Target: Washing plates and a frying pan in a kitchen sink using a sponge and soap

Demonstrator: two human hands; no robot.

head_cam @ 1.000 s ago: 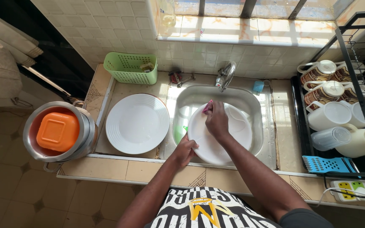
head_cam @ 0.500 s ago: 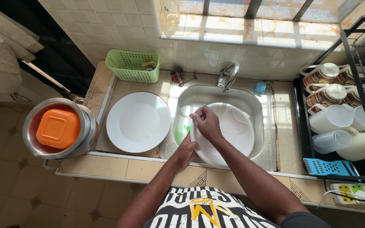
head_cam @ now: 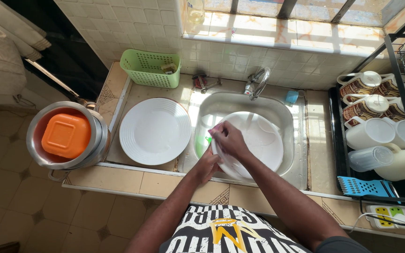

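A large white plate (head_cam: 258,140) lies tilted in the steel sink (head_cam: 287,112), with other white dishes under it. My left hand (head_cam: 207,164) grips the plate's near-left rim. My right hand (head_cam: 228,139) presses a pinkish scrubbing pad (head_cam: 216,126) onto the plate's left part; most of the pad is hidden under my fingers. A green thing (head_cam: 201,140) shows in the sink beside my hands.
A second white plate (head_cam: 154,130) rests on the counter left of the sink. A green basket (head_cam: 151,68) stands behind it, the tap (head_cam: 258,82) at the sink's back. A steel pot with an orange lid (head_cam: 65,136) is far left. The rack on the right holds jugs (head_cam: 376,136) and a blue grater (head_cam: 364,186).
My right hand has slid from the plate's upper middle down and left towards its left rim, with the pad under it. My left hand has stayed on the near rim.
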